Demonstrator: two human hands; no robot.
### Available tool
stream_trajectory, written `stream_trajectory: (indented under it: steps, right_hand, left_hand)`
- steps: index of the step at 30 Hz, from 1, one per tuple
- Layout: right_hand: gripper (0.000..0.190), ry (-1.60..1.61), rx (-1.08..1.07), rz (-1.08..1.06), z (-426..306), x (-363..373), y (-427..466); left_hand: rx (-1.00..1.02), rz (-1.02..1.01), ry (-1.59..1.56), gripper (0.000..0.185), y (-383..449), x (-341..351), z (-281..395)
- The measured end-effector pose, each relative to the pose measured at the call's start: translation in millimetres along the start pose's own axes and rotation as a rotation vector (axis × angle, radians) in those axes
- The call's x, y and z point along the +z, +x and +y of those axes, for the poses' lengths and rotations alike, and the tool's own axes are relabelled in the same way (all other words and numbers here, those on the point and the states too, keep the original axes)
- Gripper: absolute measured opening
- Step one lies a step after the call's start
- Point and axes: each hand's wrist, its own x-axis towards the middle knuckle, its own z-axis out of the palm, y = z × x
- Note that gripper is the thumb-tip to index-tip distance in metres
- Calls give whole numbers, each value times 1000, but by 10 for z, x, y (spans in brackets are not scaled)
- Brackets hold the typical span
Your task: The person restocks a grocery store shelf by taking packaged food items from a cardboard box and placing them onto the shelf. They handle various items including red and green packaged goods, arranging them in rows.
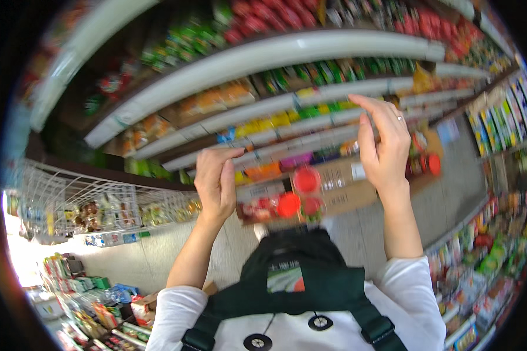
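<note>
Both hands are raised in front of shop shelves. My left hand has its fingers bent over to the right, with the thumb beside them; whether something small lies under the fingers cannot be seen. My right hand, with a ring on one finger, is higher up and holds nothing, its thumb and fingers apart. Between and below the hands stand plastic jars with red lids at cardboard boxes on the floor. Behind the hands, a shelf edge runs below yellow and green packets.
Tiered shelves with white front rails fill the upper view. A white wire basket rack with packets stands at the left. More stocked shelves are at the lower right, and stacked goods at the lower left. Grey floor lies between.
</note>
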Motion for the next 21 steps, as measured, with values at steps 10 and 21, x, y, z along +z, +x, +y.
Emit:
stream_trajectory:
  steps: [10,21]
  right_hand:
    - [31,-227,757,-447,1058,231,-2763]
    - [27,44,768,-982,1322,1696,-4701]
  left_hand:
    - [-536,-695,-115,23,-2015,1854,-875]
    - [-143,-1309,219,17,-2963,3583,-1379]
